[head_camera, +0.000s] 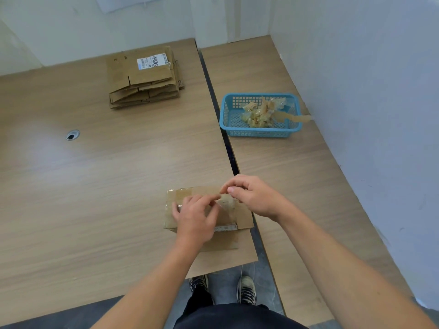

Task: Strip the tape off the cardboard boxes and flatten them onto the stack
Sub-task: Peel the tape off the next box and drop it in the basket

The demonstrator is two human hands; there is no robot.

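Across the wooden surface (95,186), the flattened stack (142,84) is lying at upper left and the blue basket (228,124) of scraps at right. At lower centre the box (245,220) is standing unflattened. The left hand (194,217) is bearing down on it, grip unclear to me, while the right hand (254,198) is pinching the tape (226,204). Peeling looks to be underway, and the next move is calling for a steady pull.

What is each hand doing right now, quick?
Left hand: pinching the tape on the cardboard box.
Right hand: pinching the same tape.
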